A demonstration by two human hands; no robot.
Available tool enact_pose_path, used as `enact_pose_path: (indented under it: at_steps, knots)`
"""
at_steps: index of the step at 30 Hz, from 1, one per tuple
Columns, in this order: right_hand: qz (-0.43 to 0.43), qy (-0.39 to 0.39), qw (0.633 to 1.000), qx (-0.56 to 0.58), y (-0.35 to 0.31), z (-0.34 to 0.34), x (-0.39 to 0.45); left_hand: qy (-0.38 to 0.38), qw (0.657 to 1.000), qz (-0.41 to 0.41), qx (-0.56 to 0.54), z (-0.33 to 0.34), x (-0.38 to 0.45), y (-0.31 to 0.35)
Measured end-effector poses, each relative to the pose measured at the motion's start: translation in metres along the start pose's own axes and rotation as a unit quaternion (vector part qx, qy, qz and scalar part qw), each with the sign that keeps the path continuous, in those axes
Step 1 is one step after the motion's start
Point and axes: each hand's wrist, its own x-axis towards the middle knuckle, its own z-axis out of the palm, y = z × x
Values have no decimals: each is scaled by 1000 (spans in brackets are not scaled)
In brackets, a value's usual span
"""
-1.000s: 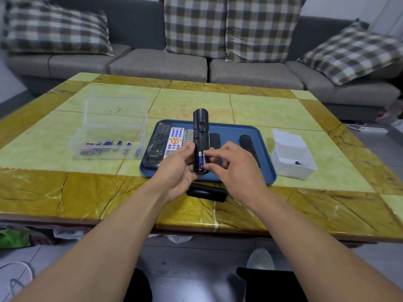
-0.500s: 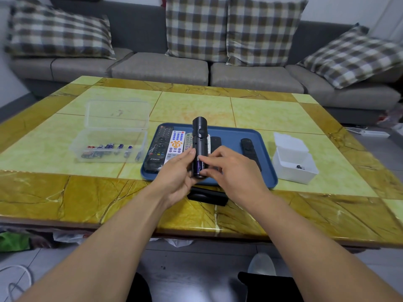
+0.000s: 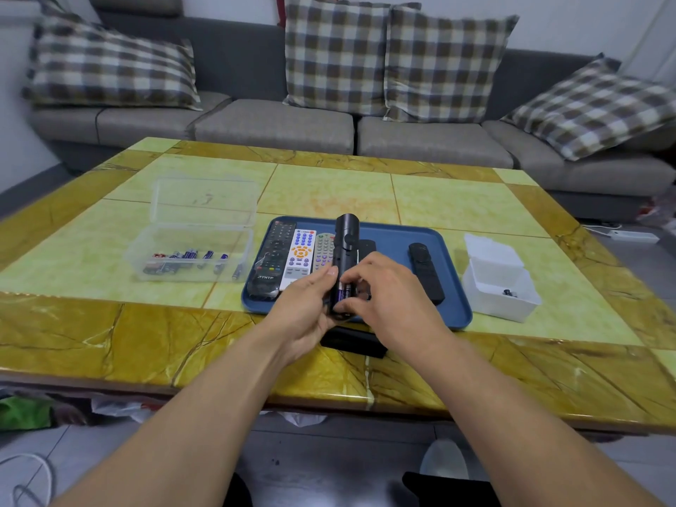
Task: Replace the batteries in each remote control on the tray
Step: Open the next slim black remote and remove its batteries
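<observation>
Holding a black remote (image 3: 344, 250) upright above the near edge of the blue tray (image 3: 453, 309), we have its open battery bay turned toward us, purple-labelled batteries (image 3: 343, 295) showing at the lower end; our left hand (image 3: 303, 305) wraps the remote's lower body from the left, fingers curled behind it and thumb along its side; our right hand (image 3: 384, 298) closes in from the right, fingertips (image 3: 347, 283) pinched over the cells, though whether they press a cell home or only touch it we cannot tell. Seating looks like the step in hand; done well, it likely means matching each cell's polarity, pushing against the spring end first, then pressing flat until both lie level. Directly below the fingers a flat black piece (image 3: 353, 342), probably the bay cover, lies on the table (image 3: 146, 342); beyond the left thumb three more remotes (image 3: 292, 258) lie side by side on the tray; past the right knuckles another black remote (image 3: 426, 272); far left of the fingers a clear box of batteries (image 3: 190, 250); far right a white container (image 3: 501, 287).
</observation>
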Motion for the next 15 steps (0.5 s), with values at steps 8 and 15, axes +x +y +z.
enact_pose_path:
  at_steps: [8, 15]
  knots:
    - [35, -5, 999, 30, -1, 2, 0, 29, 999, -12, 14, 2, 0, -3]
    - [54, 51, 995, 62, -5, 4, -5, 25, 1000, -2, 6, 6, 4, -3]
